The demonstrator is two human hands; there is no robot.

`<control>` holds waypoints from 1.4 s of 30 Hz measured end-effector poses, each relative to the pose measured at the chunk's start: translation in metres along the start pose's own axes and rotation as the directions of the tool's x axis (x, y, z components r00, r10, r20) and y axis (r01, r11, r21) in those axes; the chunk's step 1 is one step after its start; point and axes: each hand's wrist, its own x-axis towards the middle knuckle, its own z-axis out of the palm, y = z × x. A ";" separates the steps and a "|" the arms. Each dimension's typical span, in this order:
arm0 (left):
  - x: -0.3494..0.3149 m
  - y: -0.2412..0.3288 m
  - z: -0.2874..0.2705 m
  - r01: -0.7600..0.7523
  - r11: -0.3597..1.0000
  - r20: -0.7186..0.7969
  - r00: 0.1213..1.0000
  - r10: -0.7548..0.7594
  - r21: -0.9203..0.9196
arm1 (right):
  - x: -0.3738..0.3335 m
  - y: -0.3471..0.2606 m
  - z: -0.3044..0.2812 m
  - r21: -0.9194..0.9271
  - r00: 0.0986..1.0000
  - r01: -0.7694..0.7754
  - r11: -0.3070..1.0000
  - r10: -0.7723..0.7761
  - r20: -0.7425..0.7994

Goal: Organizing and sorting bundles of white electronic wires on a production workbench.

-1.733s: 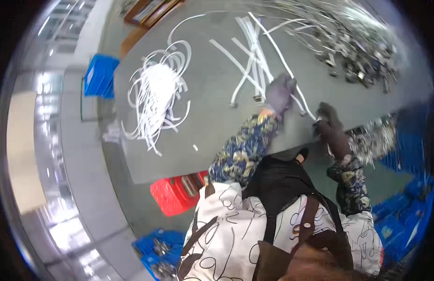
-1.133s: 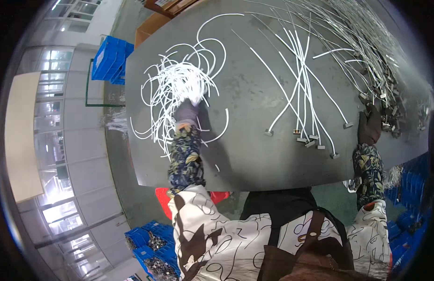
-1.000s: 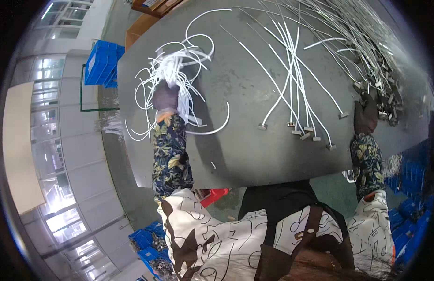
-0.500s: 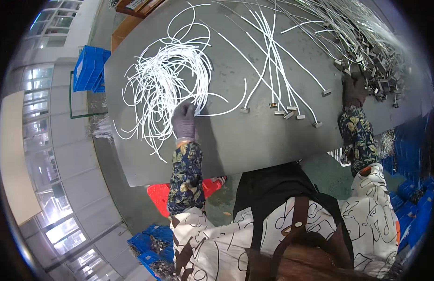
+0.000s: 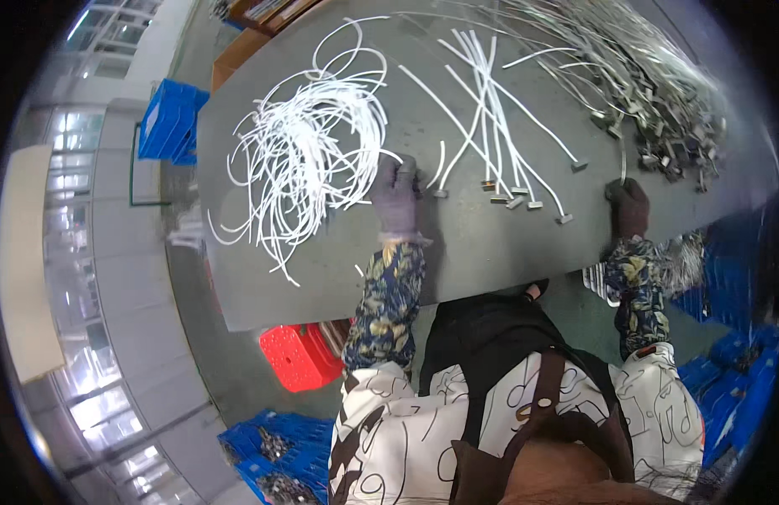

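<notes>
The left hand (image 5: 395, 200), gloved, rests at the lower right edge of the tangle of white tubes (image 5: 310, 160), which lies upper left of centre in the frame on the grey worktop (image 5: 490, 244). Half a second ago this hand was lower, at the bottom of the tangle; it has since moved up and right, and its fingers now curl over the end of a single white tube (image 5: 441, 164) beside the tangle. Whether the grip is fully clenched on that tube cannot be told.

The right hand (image 5: 630, 206) sits at the right of the frame near the worktop edge, closed on a thin metal-ended wire (image 5: 623, 164); it has moved down from the pile of metal-tipped wires (image 5: 650, 101).

Between the hands lies a fanned row of fitted white tubes (image 5: 499, 143). A red crate (image 5: 299, 358) stands below the worktop.
</notes>
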 end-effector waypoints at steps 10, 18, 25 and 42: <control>-0.096 -0.040 0.189 0.046 0.989 0.597 0.801 0.048 -0.141 | -0.100 -0.060 0.013 0.075 0.881 -0.022 0.997 -0.016 0.473; -0.069 -0.098 0.231 0.014 0.983 0.425 0.903 0.066 -0.182 | -0.278 0.097 -0.137 -0.539 0.806 0.485 0.689 -0.113 0.581; -0.030 0.036 0.219 0.248 0.828 0.249 0.959 -0.135 -0.502 | -0.306 0.041 -0.148 -0.363 0.730 -0.600 0.713 0.673 0.115; -0.171 -0.156 0.213 -0.592 0.779 0.960 0.276 -0.041 0.204 | -0.247 0.006 -0.107 -0.210 0.838 -0.434 0.876 0.478 0.264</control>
